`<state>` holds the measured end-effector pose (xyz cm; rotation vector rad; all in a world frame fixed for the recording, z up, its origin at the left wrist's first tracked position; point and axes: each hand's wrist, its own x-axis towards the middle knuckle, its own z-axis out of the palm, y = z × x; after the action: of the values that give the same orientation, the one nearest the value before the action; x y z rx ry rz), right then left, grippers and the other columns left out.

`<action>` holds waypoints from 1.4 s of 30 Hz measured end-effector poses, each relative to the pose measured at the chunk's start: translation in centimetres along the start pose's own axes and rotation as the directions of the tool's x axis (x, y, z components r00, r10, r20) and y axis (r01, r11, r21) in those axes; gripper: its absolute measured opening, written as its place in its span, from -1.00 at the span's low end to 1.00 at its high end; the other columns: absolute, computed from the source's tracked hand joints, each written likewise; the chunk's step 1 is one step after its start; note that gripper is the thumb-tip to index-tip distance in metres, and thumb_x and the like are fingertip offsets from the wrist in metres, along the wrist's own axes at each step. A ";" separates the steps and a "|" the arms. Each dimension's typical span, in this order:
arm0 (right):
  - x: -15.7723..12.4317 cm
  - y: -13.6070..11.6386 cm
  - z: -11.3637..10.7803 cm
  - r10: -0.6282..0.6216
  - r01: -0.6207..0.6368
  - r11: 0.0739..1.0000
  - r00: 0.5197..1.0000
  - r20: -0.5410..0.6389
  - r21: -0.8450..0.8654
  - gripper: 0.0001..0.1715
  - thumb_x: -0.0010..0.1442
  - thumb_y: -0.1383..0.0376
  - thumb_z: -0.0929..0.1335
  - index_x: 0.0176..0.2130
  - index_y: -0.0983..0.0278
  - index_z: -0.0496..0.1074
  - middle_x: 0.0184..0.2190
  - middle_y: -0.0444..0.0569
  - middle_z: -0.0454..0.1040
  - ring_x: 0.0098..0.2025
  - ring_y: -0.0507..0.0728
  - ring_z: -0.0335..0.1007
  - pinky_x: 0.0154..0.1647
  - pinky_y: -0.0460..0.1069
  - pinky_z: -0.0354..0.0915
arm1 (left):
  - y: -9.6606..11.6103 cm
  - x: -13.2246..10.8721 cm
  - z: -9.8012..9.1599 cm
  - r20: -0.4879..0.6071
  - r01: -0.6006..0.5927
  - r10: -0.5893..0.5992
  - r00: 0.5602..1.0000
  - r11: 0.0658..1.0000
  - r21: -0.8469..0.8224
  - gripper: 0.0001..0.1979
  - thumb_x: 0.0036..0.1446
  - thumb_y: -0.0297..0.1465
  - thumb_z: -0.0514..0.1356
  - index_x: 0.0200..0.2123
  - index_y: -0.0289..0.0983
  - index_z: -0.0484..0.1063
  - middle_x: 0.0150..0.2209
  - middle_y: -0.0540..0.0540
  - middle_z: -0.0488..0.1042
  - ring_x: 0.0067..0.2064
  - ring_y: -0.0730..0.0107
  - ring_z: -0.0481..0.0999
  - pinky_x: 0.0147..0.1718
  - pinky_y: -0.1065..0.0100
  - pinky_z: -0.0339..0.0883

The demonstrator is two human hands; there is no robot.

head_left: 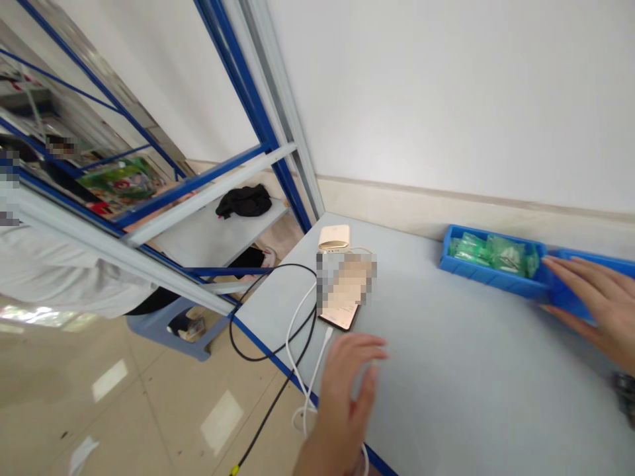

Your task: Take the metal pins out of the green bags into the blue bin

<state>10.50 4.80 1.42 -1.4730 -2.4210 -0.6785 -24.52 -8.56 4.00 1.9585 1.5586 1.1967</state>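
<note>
My left hand [347, 383] hovers open over the near left part of the grey table [446, 370], fingers spread, just below a phone [344, 294] lying flat. It holds nothing. My right hand [600, 301] reaches from the right with fingers stretched out, resting against a blue bin [570, 294] beside another blue bin [489, 274] filled with green packets [496, 254].
A small cream charger box [334, 237] sits behind the phone. White cables [302, 350] and a black cable [268, 357] hang over the table's left edge. Blue metal shelving [198, 185] stands left, with a black cloth [245, 200] on a shelf. A person in white [54, 271] sits by a stool [169, 327].
</note>
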 end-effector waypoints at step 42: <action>-5.6 -1.7 1.4 0.066 -0.042 0.962 0.995 -0.079 0.271 -0.62 0.22 0.05 0.08 -0.28 0.19 0.31 -0.32 -0.07 0.45 -0.34 0.14 0.43 -0.42 -0.02 0.31 | 6.7 8.2 17.8 -0.147 0.260 -0.492 0.858 0.662 -0.703 -0.63 0.21 -0.37 -0.02 0.08 -0.10 0.25 0.16 -0.01 0.19 0.19 0.34 0.15 0.17 0.32 0.05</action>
<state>11.64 0.52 -2.62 -1.3640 -2.2906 -0.3749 -6.13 0.66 1.79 0.9393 1.3132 1.6423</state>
